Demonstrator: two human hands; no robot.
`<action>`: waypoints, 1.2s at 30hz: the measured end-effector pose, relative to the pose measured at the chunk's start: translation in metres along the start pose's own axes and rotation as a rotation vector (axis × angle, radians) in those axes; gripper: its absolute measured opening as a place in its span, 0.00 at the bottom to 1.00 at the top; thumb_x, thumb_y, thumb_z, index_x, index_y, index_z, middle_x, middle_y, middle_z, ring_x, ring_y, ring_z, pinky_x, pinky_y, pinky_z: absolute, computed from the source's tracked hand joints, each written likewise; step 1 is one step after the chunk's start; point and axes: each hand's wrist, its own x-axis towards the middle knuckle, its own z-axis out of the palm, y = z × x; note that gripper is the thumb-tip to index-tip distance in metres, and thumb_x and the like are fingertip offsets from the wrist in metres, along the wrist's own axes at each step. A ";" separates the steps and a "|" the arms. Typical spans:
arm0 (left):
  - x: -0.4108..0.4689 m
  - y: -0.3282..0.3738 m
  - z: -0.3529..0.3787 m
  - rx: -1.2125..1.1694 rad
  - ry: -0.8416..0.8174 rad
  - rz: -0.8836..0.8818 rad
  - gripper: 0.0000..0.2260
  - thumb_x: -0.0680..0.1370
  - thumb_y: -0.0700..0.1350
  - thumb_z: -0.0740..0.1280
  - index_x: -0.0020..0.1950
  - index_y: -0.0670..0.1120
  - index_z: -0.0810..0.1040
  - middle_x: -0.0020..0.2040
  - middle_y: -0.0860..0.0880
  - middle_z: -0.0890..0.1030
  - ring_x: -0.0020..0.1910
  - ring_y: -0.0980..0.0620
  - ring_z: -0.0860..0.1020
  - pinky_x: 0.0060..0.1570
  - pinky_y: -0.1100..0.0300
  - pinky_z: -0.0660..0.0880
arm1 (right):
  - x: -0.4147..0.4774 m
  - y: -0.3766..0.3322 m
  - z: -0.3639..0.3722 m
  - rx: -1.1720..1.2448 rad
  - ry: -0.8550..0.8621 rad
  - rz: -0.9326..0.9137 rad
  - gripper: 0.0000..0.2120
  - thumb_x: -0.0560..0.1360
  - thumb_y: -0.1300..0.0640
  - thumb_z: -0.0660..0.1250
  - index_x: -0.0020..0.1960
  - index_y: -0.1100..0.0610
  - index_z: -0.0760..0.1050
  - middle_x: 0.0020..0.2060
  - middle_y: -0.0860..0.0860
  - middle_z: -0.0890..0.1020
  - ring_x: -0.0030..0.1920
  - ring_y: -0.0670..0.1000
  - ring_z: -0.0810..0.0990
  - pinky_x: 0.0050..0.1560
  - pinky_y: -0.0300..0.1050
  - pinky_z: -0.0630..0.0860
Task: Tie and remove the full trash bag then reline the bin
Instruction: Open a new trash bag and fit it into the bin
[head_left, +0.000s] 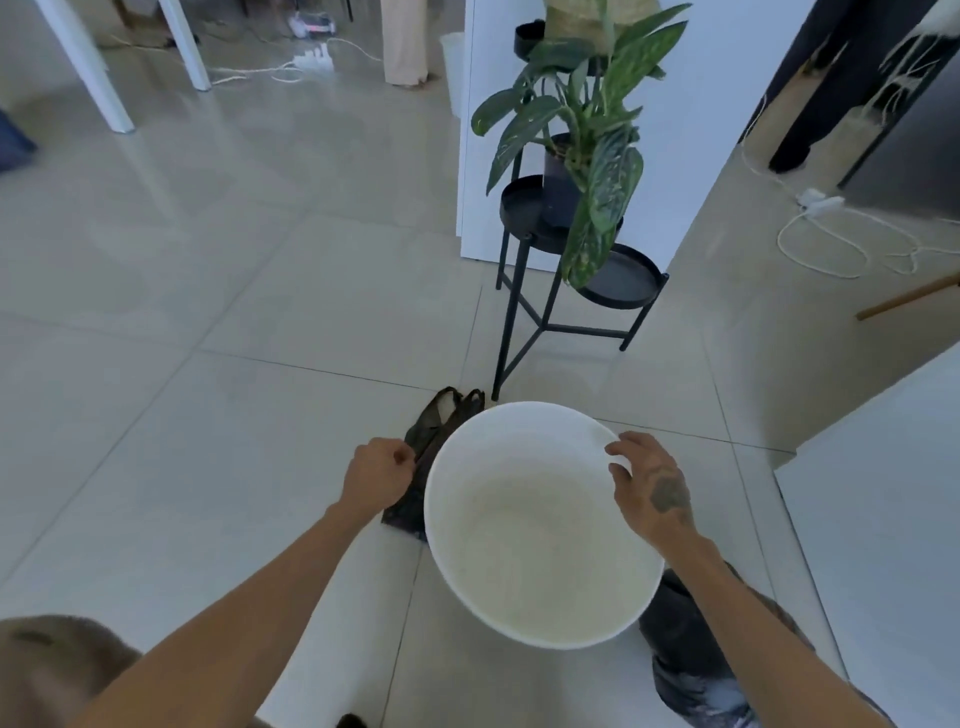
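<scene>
- The left hand (375, 475) is clenched into a fist, its grip pinched on the edge of a dark bag (423, 441) that lies flat on the floor (208, 441).
- The bag stretches from near the black plant stand's foot back toward the person, along the left side of the bin; its handles point away, and part of it is hidden behind the bin's wall.
- The white bin (540, 525) stands on the floor between the two hands, bare inside with no liner.
- The right hand (652, 486) rests on the bin's right rim, fingers spread and loosely curled over the edge, not clenched.
- A second dark bag (685, 644) sits on the floor just beside the bin's near right side, under the right forearm.
- The plant stand (545, 291) with a leafy plant (587, 135) stands beyond the bin.
</scene>
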 end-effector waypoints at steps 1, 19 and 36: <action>0.010 -0.013 0.012 0.004 -0.034 -0.043 0.10 0.79 0.39 0.65 0.51 0.44 0.86 0.47 0.46 0.87 0.41 0.49 0.80 0.42 0.60 0.76 | 0.006 0.003 0.009 0.010 0.028 0.013 0.10 0.78 0.64 0.67 0.58 0.59 0.82 0.64 0.54 0.79 0.60 0.58 0.79 0.60 0.48 0.76; 0.054 -0.077 0.105 0.049 -0.071 -0.357 0.09 0.76 0.44 0.66 0.49 0.40 0.70 0.45 0.41 0.76 0.41 0.43 0.74 0.38 0.53 0.71 | 0.001 0.002 0.008 0.131 0.126 -0.027 0.12 0.75 0.70 0.70 0.57 0.62 0.82 0.59 0.57 0.83 0.59 0.58 0.82 0.60 0.42 0.72; -0.011 -0.021 -0.011 -0.450 0.257 -0.225 0.05 0.71 0.31 0.62 0.38 0.40 0.70 0.36 0.44 0.73 0.36 0.49 0.70 0.35 0.57 0.68 | -0.041 0.001 0.008 0.104 0.030 0.150 0.23 0.73 0.77 0.60 0.61 0.59 0.79 0.65 0.56 0.80 0.62 0.59 0.80 0.58 0.39 0.70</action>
